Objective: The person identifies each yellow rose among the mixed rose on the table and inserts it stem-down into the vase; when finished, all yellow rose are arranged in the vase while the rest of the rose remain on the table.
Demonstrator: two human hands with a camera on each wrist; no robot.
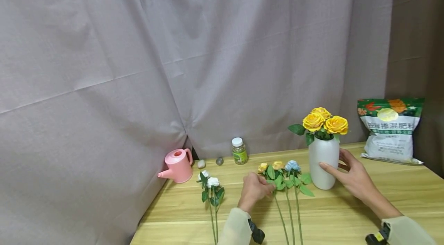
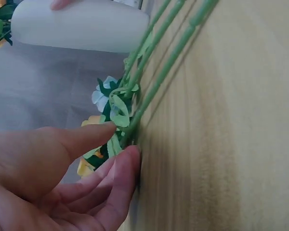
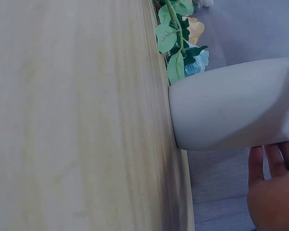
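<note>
My right hand (image 1: 357, 177) grips the white vase (image 1: 322, 166), its thumb across the front and its fingers round the right side. The vase stands upright with several yellow roses (image 1: 325, 121) in it. My left hand (image 1: 256, 190) is at the leftmost of three flowers lying beside the vase. In the left wrist view, that flower's green stem (image 2: 156, 86) runs between my thumb (image 2: 94, 137) and curled fingers, close under its leaves. Its small yellow bloom (image 1: 263, 167) lies by a second yellow flower (image 1: 278, 165) and a blue flower (image 1: 292, 166).
Two white flowers (image 1: 213, 182) lie left of my left hand. Along the back are a pink watering can (image 1: 180, 168), a pale stone (image 1: 201, 164), a dark stone (image 1: 219, 161) and a white-capped jar (image 1: 239, 152). A fertilizer bag (image 1: 390, 133) stands at the right.
</note>
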